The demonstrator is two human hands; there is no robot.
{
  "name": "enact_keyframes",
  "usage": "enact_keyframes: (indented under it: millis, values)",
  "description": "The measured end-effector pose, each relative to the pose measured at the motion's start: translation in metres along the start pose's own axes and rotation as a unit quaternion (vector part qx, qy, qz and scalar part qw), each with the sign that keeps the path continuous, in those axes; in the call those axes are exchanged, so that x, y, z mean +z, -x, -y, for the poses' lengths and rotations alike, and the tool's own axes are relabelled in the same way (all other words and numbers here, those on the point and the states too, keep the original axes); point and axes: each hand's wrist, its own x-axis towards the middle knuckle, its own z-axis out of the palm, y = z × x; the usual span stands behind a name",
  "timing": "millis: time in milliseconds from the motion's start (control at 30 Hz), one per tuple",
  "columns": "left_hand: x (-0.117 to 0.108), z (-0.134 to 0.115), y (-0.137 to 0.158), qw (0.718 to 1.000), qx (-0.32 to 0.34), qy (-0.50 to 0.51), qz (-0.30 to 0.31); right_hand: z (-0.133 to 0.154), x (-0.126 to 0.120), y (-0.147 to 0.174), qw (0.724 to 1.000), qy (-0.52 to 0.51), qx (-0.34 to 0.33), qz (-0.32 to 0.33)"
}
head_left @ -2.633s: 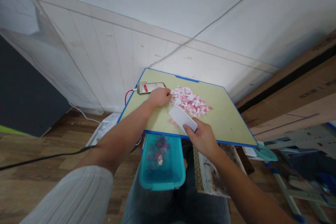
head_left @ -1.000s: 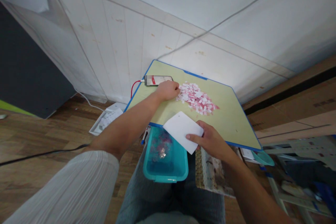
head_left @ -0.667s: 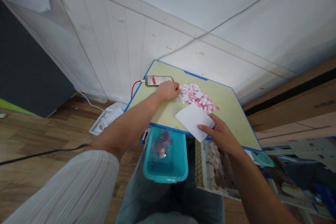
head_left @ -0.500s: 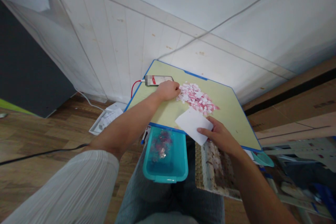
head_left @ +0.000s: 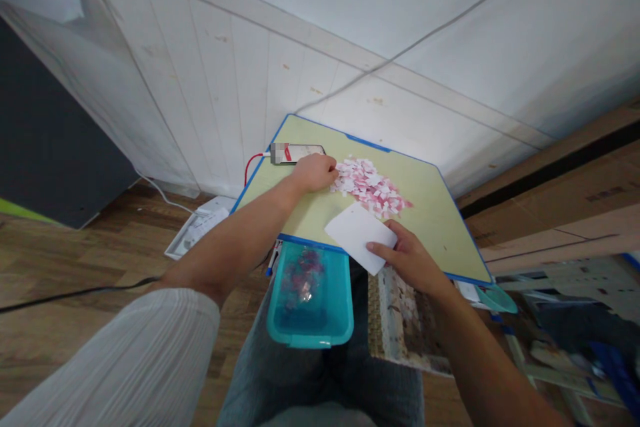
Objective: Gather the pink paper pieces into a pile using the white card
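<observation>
Between the thumb and fingers of my right hand (head_left: pixel 407 253) is a white square sheet of paper (head_left: pixel 357 233), held tilted over the board's near edge. My left hand (head_left: pixel 316 172) rests with curled fingers at the left side of a heap of small pink and white paper pieces (head_left: pixel 373 187). Whatever its fingertips pinch is hidden or too small to name. The heap lies on a pale yellow board (head_left: pixel 420 233) with a blue rim. Partly behind my left hand lies a phone (head_left: pixel 305 152) with a red cable plugged in.
Below the board's near edge is a turquoise plastic bin (head_left: pixel 310 327) with a clear bag and reddish contents. A patterned panel (head_left: pixel 400 327) stands beside it. White wall panelling (head_left: pixel 225 67) runs behind the board, and cardboard boxes (head_left: pixel 560 193) stand at right.
The whole view has shifted slightly, so everything sits a little further left. My left hand stays at the heap's edge and my right hand keeps hold of the paper sheet.
</observation>
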Motion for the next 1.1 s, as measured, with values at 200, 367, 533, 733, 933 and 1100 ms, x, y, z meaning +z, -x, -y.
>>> enact_keyframes:
  millis: [200, 367, 533, 733, 933, 1100]
  values:
    - [-0.002, -0.002, 0.001, 1.000, -0.009, 0.000, 0.004, 0.018, 0.006, 0.002, 0.993, -0.015, 0.004, 0.119]
    - [-0.002, -0.002, 0.001, 1.000, -0.009, 0.002, 0.008, 0.012, 0.004, 0.003, 0.999, -0.018, -0.005, 0.045]
    - [-0.001, 0.000, 0.000, 1.000, 0.001, 0.000, 0.000, 0.008, 0.006, 0.015, 0.995, 0.005, 0.006, 0.104]
    - [0.000, 0.001, -0.001, 1.000, 0.007, -0.002, 0.003, -0.001, -0.011, 0.042, 0.994, -0.066, 0.048, 0.067]
    - [0.000, 0.000, -0.002, 1.000, 0.010, -0.013, 0.003, -0.026, -0.058, 0.047, 0.987, -0.064, 0.090, -0.114]
    - [-0.004, -0.003, -0.002, 1.000, -0.001, -0.020, 0.011, -0.044, -0.074, 0.030, 0.965, -0.051, 0.091, -0.240]
